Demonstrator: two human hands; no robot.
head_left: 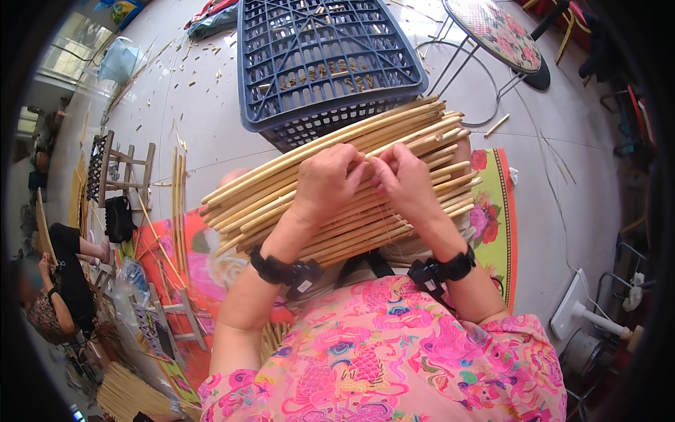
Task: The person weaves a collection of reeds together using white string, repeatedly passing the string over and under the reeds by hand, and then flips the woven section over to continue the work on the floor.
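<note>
A mat of pale, straight reed sticks (274, 204), laid side by side, spans my lap and slants up to the right. Above its middle, my left hand (329, 179) is closed, thumb and fingertips pinched together. My right hand (404, 184) pinches too, its fingertips almost meeting those of the left. A thin thread (385, 211) runs down from the fingertips over the sticks. The exact spot where the fingers grip it is hidden between them. Both wrists wear black bands.
Just beyond the sticks stands a dark blue plastic crate (334, 112). A round flowered stool (499, 32) is at the far right, a small wooden stool (126, 169) at the left. Loose sticks (178, 211) lie on the flowered cloth. Another person (60, 281) sits at far left.
</note>
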